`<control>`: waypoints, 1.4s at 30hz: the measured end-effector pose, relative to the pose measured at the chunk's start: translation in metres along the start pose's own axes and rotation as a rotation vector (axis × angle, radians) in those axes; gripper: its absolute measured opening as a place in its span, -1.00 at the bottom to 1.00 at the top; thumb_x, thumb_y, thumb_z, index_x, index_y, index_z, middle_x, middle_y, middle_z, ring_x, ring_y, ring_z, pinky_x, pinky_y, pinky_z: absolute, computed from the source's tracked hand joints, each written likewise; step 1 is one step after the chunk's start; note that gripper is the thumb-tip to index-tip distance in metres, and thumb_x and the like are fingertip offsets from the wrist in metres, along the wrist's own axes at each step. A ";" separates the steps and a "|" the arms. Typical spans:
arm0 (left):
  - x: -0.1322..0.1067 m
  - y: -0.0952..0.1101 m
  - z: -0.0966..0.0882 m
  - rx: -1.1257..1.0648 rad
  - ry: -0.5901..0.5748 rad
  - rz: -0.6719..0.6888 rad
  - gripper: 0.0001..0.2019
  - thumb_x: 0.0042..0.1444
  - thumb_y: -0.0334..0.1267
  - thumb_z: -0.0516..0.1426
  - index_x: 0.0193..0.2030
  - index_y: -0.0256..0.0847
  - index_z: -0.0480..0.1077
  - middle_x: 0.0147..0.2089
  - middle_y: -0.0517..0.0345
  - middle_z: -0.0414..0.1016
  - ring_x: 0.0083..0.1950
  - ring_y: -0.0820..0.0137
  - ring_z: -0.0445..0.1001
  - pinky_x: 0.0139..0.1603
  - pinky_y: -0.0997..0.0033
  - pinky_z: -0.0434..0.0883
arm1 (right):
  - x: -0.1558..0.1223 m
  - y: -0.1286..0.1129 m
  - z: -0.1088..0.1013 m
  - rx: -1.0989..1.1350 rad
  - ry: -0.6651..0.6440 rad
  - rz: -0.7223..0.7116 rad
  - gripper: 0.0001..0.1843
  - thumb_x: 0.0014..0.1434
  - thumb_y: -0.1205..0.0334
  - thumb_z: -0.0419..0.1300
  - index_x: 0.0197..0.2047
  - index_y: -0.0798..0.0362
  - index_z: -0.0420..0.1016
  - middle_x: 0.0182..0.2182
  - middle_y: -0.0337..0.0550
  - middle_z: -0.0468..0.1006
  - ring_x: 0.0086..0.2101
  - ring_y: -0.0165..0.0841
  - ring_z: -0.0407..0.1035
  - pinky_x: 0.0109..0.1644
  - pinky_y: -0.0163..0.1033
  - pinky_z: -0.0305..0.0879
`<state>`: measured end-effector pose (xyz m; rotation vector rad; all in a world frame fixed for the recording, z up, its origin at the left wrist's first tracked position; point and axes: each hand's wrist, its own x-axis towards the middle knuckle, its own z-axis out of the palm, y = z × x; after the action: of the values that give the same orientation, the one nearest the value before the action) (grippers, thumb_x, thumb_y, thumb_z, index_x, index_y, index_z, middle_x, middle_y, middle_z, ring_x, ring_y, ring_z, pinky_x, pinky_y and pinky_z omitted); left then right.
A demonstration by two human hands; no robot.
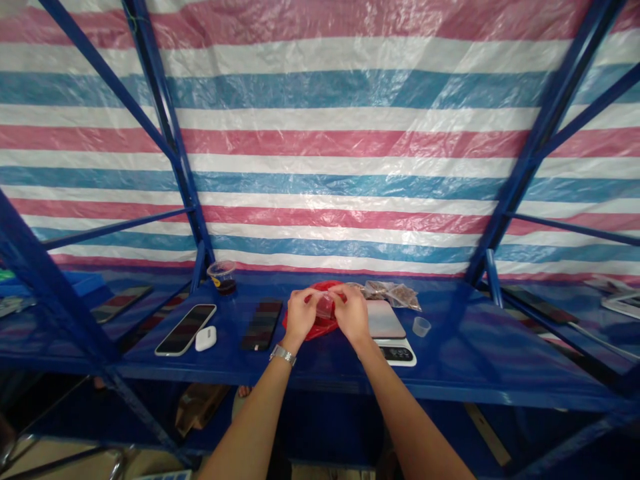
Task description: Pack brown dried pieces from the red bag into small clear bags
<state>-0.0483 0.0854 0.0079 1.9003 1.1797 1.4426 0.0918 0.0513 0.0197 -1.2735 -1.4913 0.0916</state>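
Left hand (300,315) and right hand (351,315) pinch a small clear plastic pouch (325,307) between fingertips above a red plastic bag (320,328); looks light, soft, slippery, so best held by its edges.

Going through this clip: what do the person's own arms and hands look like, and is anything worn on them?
The left forearm and right forearm are bare, with no sleeves in view. The left hand and right hand wear no gloves. A silver metal band, probably a watch, circles the left wrist.
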 end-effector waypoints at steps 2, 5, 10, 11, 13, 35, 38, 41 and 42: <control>0.001 0.000 0.004 -0.079 -0.003 -0.003 -0.80 0.26 -0.27 0.14 -0.19 -0.16 0.64 -0.15 0.04 0.70 -0.08 0.26 0.61 0.06 0.28 0.47 | 0.001 0.000 -0.001 -0.056 0.036 0.006 -0.80 0.28 0.31 0.13 -0.25 -0.01 0.61 -0.23 -0.08 0.68 -0.14 -0.15 0.45 0.06 -0.10 0.28; 0.001 0.000 0.006 -0.162 0.014 -0.003 -0.80 0.22 -0.21 0.20 -0.12 -0.18 0.63 -0.05 0.02 0.70 -0.02 0.27 0.62 0.08 0.31 0.48 | 0.001 0.004 -0.002 -0.157 0.020 -0.035 -0.79 0.31 0.29 0.12 -0.21 0.00 0.60 -0.20 -0.06 0.67 -0.11 -0.12 0.43 0.08 -0.07 0.26; 0.002 -0.011 -0.002 -0.192 0.148 -0.085 -0.79 0.20 -0.17 0.19 -0.24 -0.22 0.63 -0.18 0.02 0.71 -0.13 0.24 0.64 0.03 0.25 0.50 | 0.000 0.010 0.005 -0.132 -0.018 -0.022 -0.77 0.29 0.35 0.10 -0.26 -0.03 0.60 -0.22 -0.12 0.66 -0.13 -0.16 0.46 0.06 -0.10 0.28; 0.002 -0.014 -0.005 -0.194 0.181 -0.104 -0.77 0.20 -0.16 0.18 -0.22 -0.23 0.63 -0.17 0.01 0.71 -0.13 0.23 0.64 0.02 0.25 0.51 | 0.000 0.011 0.007 -0.101 -0.005 0.005 -0.75 0.28 0.36 0.09 -0.26 -0.03 0.59 -0.22 -0.12 0.66 -0.14 -0.17 0.47 0.05 -0.11 0.29; 0.002 -0.016 -0.008 -0.198 0.225 -0.121 -0.75 0.22 -0.15 0.17 -0.20 -0.23 0.64 -0.15 0.01 0.72 -0.11 0.23 0.64 0.03 0.24 0.52 | 0.001 0.012 0.011 -0.039 0.007 0.048 -0.77 0.27 0.35 0.10 -0.20 -0.02 0.59 -0.20 -0.13 0.67 -0.14 -0.19 0.49 0.06 -0.11 0.31; -0.048 0.030 -0.041 0.571 -0.086 -0.436 -0.40 0.35 0.11 -0.07 0.38 -0.19 0.25 0.20 -0.42 0.35 -0.04 -0.11 0.61 -0.05 -0.04 0.46 | 0.033 0.052 -0.090 -0.040 0.456 0.581 -0.50 0.08 0.15 0.19 0.06 0.20 0.54 -0.16 0.19 0.67 -0.17 -0.01 0.56 -0.03 0.01 0.44; -0.055 0.023 -0.042 0.585 -0.135 -0.484 -0.36 0.33 0.10 0.00 0.43 -0.24 0.18 0.18 -0.49 0.39 -0.04 -0.13 0.62 -0.02 -0.02 0.44 | 0.023 0.081 -0.145 -0.249 0.593 0.765 -0.42 0.07 0.22 0.19 0.18 0.17 0.46 -0.06 0.27 0.63 0.00 0.11 0.50 0.11 0.14 0.35; -0.050 0.008 -0.042 0.345 -0.065 -0.452 -0.41 0.25 -0.07 0.16 0.34 -0.35 0.28 0.08 -0.46 0.51 0.02 -0.10 0.60 0.03 0.04 0.43 | -0.001 0.113 -0.187 -0.522 0.518 0.944 -0.42 0.13 0.20 0.17 0.24 0.08 0.42 -0.06 0.26 0.62 0.04 0.10 0.50 0.19 0.16 0.27; -0.048 0.004 -0.041 0.255 -0.041 -0.429 -0.46 0.20 -0.17 0.21 0.29 -0.35 0.32 0.03 -0.40 0.56 0.02 -0.06 0.60 0.04 0.09 0.43 | -0.010 0.122 -0.196 -0.588 0.438 0.967 -0.43 0.13 0.20 0.18 0.22 0.10 0.44 -0.06 0.30 0.61 0.05 0.12 0.48 0.20 0.18 0.23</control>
<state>-0.0884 0.0379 -0.0001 1.6804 1.6924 1.0576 0.3136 -0.0129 0.0081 -2.2346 -0.4263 -0.0023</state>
